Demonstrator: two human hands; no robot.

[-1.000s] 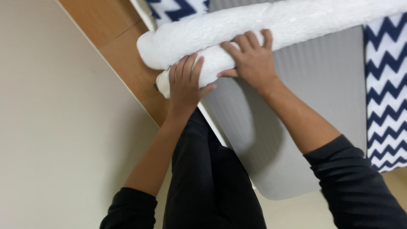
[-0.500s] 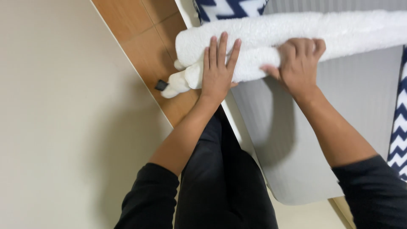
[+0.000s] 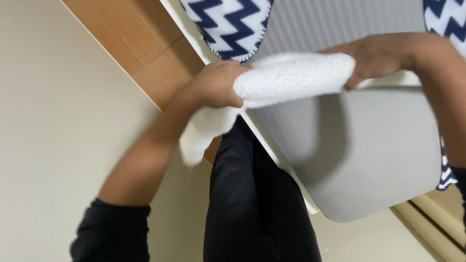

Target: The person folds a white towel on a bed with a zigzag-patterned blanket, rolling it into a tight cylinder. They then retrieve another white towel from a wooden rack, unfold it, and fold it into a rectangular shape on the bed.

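A white fluffy towel, rolled into a thick bundle, is lifted above a grey ribbed mat. My left hand grips its left end, and a loose tail of towel hangs down below that hand. My right hand grips the right end, with more white cloth trailing behind it. Both sleeves are black. The view is blurred by motion.
A navy and white zigzag blanket lies at the top, under the mat, and shows again at the right edge. A white ledge runs beside a strip of wooden floor. My black trousers fill the lower middle, with a beige surface on the left.
Both hands pressed flat on the long towel roll on the mat before. Now they have closed on the towel and lifted it up, bunched shorter between them.
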